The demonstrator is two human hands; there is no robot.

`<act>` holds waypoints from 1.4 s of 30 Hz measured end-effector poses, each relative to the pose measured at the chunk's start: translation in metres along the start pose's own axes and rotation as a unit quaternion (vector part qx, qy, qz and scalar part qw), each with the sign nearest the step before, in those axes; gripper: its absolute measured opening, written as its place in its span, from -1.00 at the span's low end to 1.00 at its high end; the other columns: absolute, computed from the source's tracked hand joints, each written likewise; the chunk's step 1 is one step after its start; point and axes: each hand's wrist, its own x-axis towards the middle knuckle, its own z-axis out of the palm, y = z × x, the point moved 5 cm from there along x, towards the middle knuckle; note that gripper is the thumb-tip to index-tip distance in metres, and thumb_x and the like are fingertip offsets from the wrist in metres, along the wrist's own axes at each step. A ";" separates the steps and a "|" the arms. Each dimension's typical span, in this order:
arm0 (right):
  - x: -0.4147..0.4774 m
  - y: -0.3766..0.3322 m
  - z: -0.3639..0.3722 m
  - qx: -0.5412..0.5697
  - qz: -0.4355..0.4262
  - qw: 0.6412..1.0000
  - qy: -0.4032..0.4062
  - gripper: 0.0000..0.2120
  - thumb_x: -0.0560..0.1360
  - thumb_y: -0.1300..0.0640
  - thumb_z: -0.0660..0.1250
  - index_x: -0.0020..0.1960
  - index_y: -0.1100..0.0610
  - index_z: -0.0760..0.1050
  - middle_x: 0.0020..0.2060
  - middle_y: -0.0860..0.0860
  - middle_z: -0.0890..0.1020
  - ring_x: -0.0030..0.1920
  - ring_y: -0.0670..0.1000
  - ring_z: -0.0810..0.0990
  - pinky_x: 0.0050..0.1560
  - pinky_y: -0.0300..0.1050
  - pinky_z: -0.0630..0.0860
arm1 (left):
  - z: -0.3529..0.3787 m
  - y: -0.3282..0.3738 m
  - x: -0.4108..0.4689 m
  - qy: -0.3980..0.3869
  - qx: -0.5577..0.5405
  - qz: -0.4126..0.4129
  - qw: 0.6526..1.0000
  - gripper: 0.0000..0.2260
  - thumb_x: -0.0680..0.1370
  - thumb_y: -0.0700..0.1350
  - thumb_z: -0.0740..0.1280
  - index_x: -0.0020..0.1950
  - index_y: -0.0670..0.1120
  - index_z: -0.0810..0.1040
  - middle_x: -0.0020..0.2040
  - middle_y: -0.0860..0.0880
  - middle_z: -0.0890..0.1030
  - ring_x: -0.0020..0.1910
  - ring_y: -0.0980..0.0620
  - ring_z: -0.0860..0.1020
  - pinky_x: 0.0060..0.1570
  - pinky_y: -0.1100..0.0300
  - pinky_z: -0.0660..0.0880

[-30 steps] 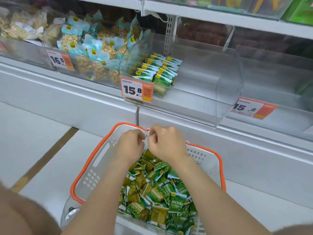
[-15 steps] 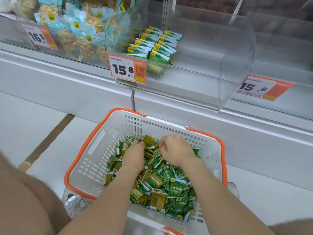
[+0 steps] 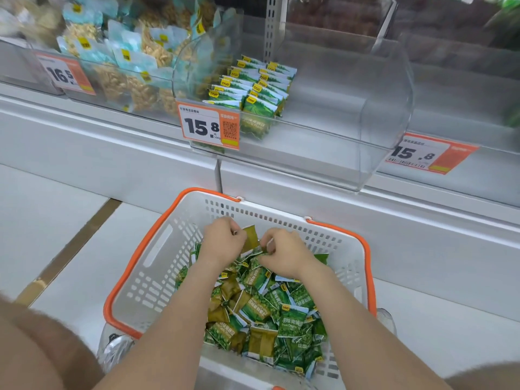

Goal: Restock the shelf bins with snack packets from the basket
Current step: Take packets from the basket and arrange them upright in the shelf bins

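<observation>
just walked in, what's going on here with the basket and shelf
A person is restocking. The left hand holds an olive packet and the right hand pinches green snack packets in the white basket. The clear bin above, tagged 15.8, has two neat rows at its left; the rest is bare.

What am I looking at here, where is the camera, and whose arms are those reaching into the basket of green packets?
No machine here: a person is restocking a shop shelf. The single camera sits on their head, looking down at their own arms. Below is a white basket with an orange rim, holding green snack packets. The left hand grips an olive-green packet; the right hand beside it seems to pinch another from the pile. Above, a clear shelf bin holds stacked packets behind a price tag reading 15.8.
</observation>
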 end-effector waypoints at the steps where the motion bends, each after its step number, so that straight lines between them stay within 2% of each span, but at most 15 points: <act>1: -0.003 -0.005 0.000 0.019 -0.012 1.000 0.003 -0.56 0.39 -0.06 0.56 0.19 -0.01 0.50 0.01 -0.03 0.59 0.03 0.03 0.59 -0.04 -0.04 0.55 | -0.006 0.006 -0.003 -0.006 -0.043 -0.021 0.999 -0.83 0.52 -0.25 0.37 -0.25 -0.26 0.54 -0.28 -0.24 0.65 -0.33 -0.16 0.66 -0.31 0.13 0.58; 4: -0.013 -0.025 -0.005 0.070 -0.043 0.996 0.032 -0.38 0.27 -0.22 0.63 0.18 -0.06 0.42 0.00 -0.10 0.58 -0.03 -0.05 0.60 -0.11 -0.04 0.56 | -0.022 0.022 -0.014 -0.050 -0.157 -0.074 0.984 -0.79 0.53 -0.23 0.41 -0.30 -0.21 0.54 -0.32 -0.27 0.69 -0.36 -0.14 0.72 -0.26 0.03 0.70; 8: -0.015 -0.040 -0.010 0.173 -0.025 0.985 0.006 -0.62 0.49 -0.04 0.54 0.18 0.00 0.45 0.01 -0.01 0.63 -0.08 -0.03 0.69 -0.06 0.00 0.65 | -0.039 0.033 -0.021 -0.068 -0.242 -0.078 0.965 -0.72 0.59 -0.03 0.46 -0.15 -0.23 0.57 -0.18 -0.23 0.73 -0.25 -0.12 0.74 -0.25 0.03 0.70; 10: -0.017 -0.046 -0.011 0.295 -0.011 0.955 -0.023 -0.82 0.63 0.14 0.39 0.19 0.04 0.46 0.03 0.12 0.64 -0.08 0.08 0.75 0.05 0.09 0.69 | -0.049 0.032 -0.020 -0.031 -0.243 -0.069 0.967 -0.63 0.61 0.12 0.41 -0.06 -0.21 0.64 -0.15 -0.13 0.70 -0.19 -0.08 0.72 -0.27 0.07 0.67; 12: -0.019 -0.052 -0.018 0.400 -0.005 0.916 -0.023 -0.77 0.67 0.22 0.31 0.32 0.15 0.48 0.19 0.20 0.63 -0.05 0.14 0.76 0.08 0.12 0.69 | -0.061 0.034 -0.019 0.002 -0.256 -0.050 0.965 -0.75 0.63 0.08 0.38 0.02 -0.10 0.67 -0.09 -0.10 0.70 -0.10 -0.09 0.71 -0.20 0.00 0.69; 14: -0.022 -0.058 -0.026 0.447 -0.006 0.894 -0.013 -0.71 0.66 0.21 0.34 0.37 0.17 0.49 0.22 0.13 0.66 -0.01 0.12 0.76 0.11 0.08 0.68 | -0.070 0.039 -0.019 -0.011 -0.283 -0.019 0.959 -0.84 0.65 -0.01 0.40 0.04 -0.08 0.69 -0.08 -0.08 0.73 -0.09 -0.05 0.71 -0.17 0.02 0.69; 20: -0.029 -0.077 -0.049 0.449 -0.048 0.891 0.047 -0.75 0.59 0.23 0.43 0.25 0.05 0.57 0.02 -0.01 0.76 0.06 0.06 0.73 0.17 0.03 0.65 | -0.093 0.061 -0.023 0.026 -0.299 0.078 0.951 -0.86 0.61 -0.05 0.46 -0.05 -0.08 0.74 -0.20 -0.09 0.73 -0.24 0.08 0.64 -0.27 0.16 0.57; 25: -0.046 -0.117 -0.089 0.406 -0.134 0.886 0.177 -0.84 0.57 0.19 0.45 0.14 0.05 0.61 -0.10 0.01 0.76 -0.15 0.03 0.72 -0.19 -0.10 0.64 | -0.116 0.088 -0.025 0.069 -0.340 0.133 0.928 -0.88 0.63 -0.05 0.43 0.00 -0.06 0.73 -0.28 -0.02 0.69 -0.30 0.08 0.61 -0.29 0.14 0.56; 27: -0.056 -0.135 -0.111 0.371 -0.164 0.886 0.225 -0.86 0.53 0.21 0.46 0.06 0.04 0.61 -0.15 -0.02 0.75 -0.23 -0.02 0.70 -0.25 -0.04 0.64 | -0.128 0.101 -0.024 0.089 -0.350 0.162 0.918 -0.85 0.66 -0.03 0.39 0.03 -0.05 0.71 -0.28 -0.01 0.68 -0.32 0.04 0.61 -0.29 0.06 0.57; 30: -0.075 -0.160 -0.148 0.329 -0.216 0.856 0.334 -0.86 0.44 0.19 0.46 -0.03 0.02 0.59 -0.23 -0.05 0.72 -0.29 0.01 0.68 -0.26 0.04 0.65 | -0.147 0.122 -0.028 0.192 -0.264 0.242 0.914 -0.93 0.67 -0.05 0.37 0.09 0.04 0.65 -0.14 0.04 0.64 -0.30 0.02 0.63 -0.23 0.02 0.59; 33: -0.087 -0.178 -0.180 0.290 -0.239 0.808 0.454 -0.85 0.44 0.15 0.48 -0.05 0.04 0.54 -0.28 -0.10 0.68 -0.31 -0.05 0.63 -0.23 -0.07 0.57 | -0.150 0.144 -0.040 0.269 -0.095 0.324 0.902 -0.75 0.64 -0.11 0.36 0.31 0.10 0.55 0.17 0.07 0.47 -0.26 0.09 0.60 -0.22 0.01 0.55; 35: -0.080 -0.184 -0.199 0.207 -0.212 0.822 0.486 -0.83 0.45 0.09 0.48 -0.02 0.02 0.53 -0.24 -0.15 0.65 -0.25 -0.09 0.59 -0.14 -0.12 0.51 | -0.143 0.147 -0.038 0.258 -0.022 0.323 0.910 -0.59 0.60 -0.15 0.34 0.42 0.16 0.46 0.36 0.08 0.37 -0.13 0.00 0.62 -0.26 -0.03 0.57; 37: -0.058 -0.185 -0.213 0.118 -0.155 0.870 0.453 -0.82 0.46 0.03 0.47 0.02 0.02 0.55 -0.12 -0.15 0.65 -0.05 -0.01 0.60 -0.03 -0.10 0.42 | -0.137 0.144 -0.033 0.243 0.005 0.309 0.920 -0.51 0.56 -0.16 0.34 0.45 0.20 0.43 0.44 0.10 0.31 -0.01 -0.06 0.62 -0.27 -0.07 0.59; 40: -0.020 -0.181 -0.226 0.068 -0.058 0.925 0.368 -0.71 0.44 -0.02 0.55 0.10 0.04 0.61 0.03 -0.02 0.64 0.21 0.16 0.56 0.12 -0.07 0.50 | -0.137 0.141 -0.030 0.256 -0.014 0.304 0.917 -0.52 0.54 -0.14 0.36 0.43 0.19 0.48 0.42 0.09 0.35 0.07 -0.04 0.61 -0.24 -0.07 0.60; 42: 0.004 -0.180 -0.232 0.069 0.009 0.951 0.301 -0.63 0.42 0.06 0.58 0.18 0.09 0.60 0.17 0.08 0.60 0.24 0.16 0.58 0.21 0.00 0.57 | -0.139 0.142 -0.029 0.262 -0.028 0.311 0.913 -0.53 0.53 -0.15 0.37 0.41 0.17 0.52 0.38 0.08 0.39 0.14 -0.02 0.58 -0.20 -0.06 0.61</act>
